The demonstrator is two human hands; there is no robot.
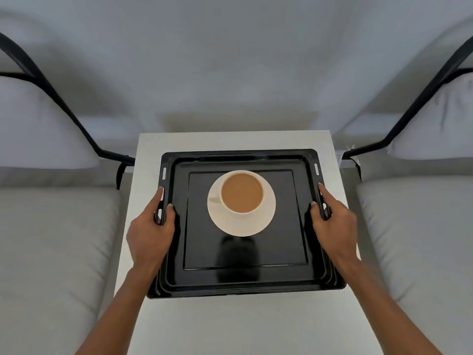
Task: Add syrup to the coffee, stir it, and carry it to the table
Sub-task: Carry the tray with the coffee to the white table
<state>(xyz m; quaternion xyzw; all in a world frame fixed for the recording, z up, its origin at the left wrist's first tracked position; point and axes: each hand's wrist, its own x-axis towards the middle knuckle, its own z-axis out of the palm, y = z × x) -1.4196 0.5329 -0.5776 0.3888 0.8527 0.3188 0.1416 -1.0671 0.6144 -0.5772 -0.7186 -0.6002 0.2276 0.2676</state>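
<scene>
Both forearms reach in; the left hand (151,234) and right hand (335,226) clamp the side rims of a black tray (243,280) over the white table (238,324). Coffee (242,192) sits on its saucer (242,226), tray centre. Carrying looks finished; next, let go gently.

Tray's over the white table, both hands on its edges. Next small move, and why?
Probably let go: ease the left hand and right hand off the side rims of the black tray. The tray looks level over the white table, and the cup of coffee sits upright on its saucer with no spill. Whether the tray fully rests on the table cannot be told.
</scene>
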